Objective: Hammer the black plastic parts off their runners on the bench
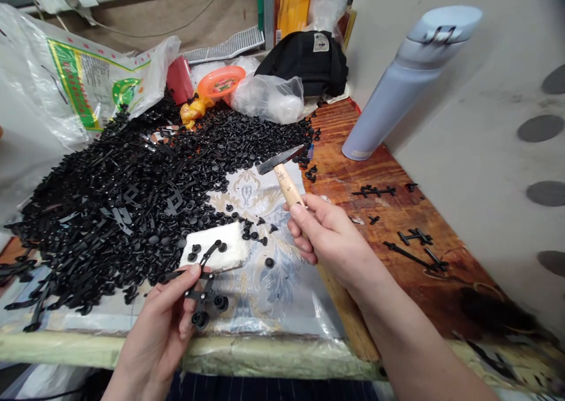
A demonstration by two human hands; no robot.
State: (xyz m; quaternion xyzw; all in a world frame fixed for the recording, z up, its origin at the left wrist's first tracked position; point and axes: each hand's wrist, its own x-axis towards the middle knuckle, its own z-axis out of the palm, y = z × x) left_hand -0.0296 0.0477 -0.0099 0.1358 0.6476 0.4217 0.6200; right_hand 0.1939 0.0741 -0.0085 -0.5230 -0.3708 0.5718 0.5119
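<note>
In my right hand (320, 227) is a hammer (289, 186), its wooden handle wrapped by my fingers and its dark metal head pointing up over the patterned cloth. Near the table's front edge, my left hand (170, 307) pinches a black plastic linkage (205, 295) of jointed arms with round discs at the ends. Just behind the linkage lies a white pad (220, 242) with a few small black round parts on it. More loose black pegs (253, 235) are scattered to the pad's right, along with a single round piece (269, 262).
A large heap of black plastic parts (145, 177) covers the left and back. A blue bottle (397, 89) stands at the right by the wall. Behind are a black bag (304, 65), an orange dish (220, 82) and a plastic sack (88, 77). Small rods (415, 236) lie on the wooden tabletop.
</note>
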